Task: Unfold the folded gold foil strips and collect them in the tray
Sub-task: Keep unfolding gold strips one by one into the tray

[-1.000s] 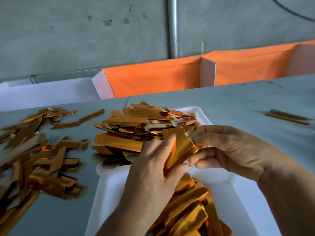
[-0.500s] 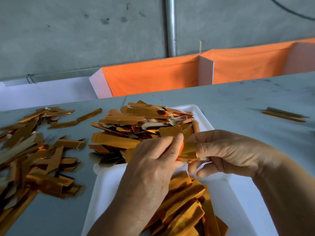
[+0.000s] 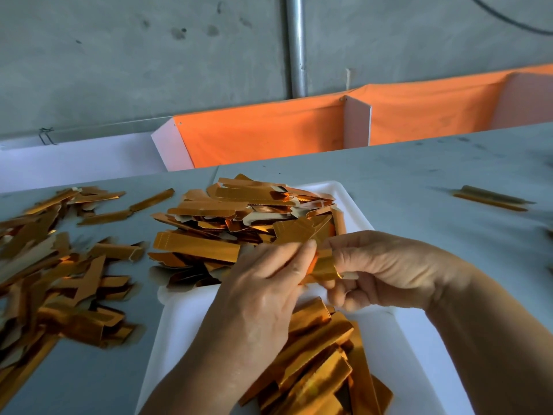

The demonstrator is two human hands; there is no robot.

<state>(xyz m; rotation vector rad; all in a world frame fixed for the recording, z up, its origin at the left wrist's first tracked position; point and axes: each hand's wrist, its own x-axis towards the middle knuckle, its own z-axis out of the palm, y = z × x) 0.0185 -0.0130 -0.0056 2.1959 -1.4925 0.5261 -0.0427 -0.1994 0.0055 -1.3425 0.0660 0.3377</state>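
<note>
Grey table (image 3: 419, 181), both hands (image 3: 257, 298) on strip (image 3: 324, 266)

One head-worn camera (wide-angle) looks forward and down, close over the table (image 3: 419, 181).

Folded gold strip (image 3: 324, 265) above white tray (image 3: 398, 339)

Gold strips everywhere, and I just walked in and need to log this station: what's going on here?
A person holds one gold strip between both hands, the left hand and right hand pinching it above the white tray. Strips already lie heaped in the tray. More are scattered in a loose pile on the grey table to the left.
</note>
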